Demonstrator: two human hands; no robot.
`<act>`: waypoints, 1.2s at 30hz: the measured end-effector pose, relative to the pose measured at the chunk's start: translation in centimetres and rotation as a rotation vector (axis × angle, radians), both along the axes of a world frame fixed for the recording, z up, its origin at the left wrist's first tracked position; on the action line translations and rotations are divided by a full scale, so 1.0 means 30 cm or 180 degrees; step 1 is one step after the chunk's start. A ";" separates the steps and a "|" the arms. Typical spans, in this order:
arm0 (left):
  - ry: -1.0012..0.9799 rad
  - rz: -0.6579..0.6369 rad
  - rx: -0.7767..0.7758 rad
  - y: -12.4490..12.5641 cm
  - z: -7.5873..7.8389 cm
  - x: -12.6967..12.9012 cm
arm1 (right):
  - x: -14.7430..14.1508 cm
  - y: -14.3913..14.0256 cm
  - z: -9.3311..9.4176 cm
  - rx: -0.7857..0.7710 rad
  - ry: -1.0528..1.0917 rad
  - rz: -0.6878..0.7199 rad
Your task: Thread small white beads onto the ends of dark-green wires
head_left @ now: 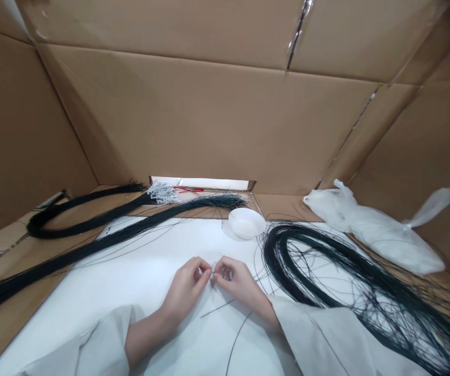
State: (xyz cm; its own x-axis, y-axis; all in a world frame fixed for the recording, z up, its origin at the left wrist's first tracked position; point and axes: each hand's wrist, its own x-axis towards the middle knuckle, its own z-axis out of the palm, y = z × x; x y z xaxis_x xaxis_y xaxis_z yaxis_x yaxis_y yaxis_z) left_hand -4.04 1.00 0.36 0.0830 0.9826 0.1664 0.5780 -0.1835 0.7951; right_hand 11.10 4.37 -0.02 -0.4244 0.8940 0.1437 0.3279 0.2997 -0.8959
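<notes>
- The left hand point(186, 284) has thumb and forefinger pinched together on a thin dark strand point(213, 272).
- The right hand point(237, 277) pinches the same strand, its fingertips just beside the left's; the tiny detail between them is too small to make out.
- The strand is held above the white tabletop point(119, 282), in front of a white bowl point(246, 224).
- A looped bundle of black strands point(277, 261) lies right of the right hand, near a white plastic bag point(389, 235).
</notes>
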 end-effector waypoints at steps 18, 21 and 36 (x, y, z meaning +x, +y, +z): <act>-0.0014 -0.0029 -0.0129 -0.002 0.002 0.000 | 0.008 -0.004 -0.002 -0.0126 0.0301 0.0150; 0.0020 -0.0051 -0.0104 0.000 -0.002 -0.003 | 0.007 -0.004 -0.004 -0.0169 0.0247 0.0145; 0.1419 -0.0334 0.0236 -0.006 -0.013 0.000 | 0.025 -0.015 -0.003 0.0073 -0.0357 0.0271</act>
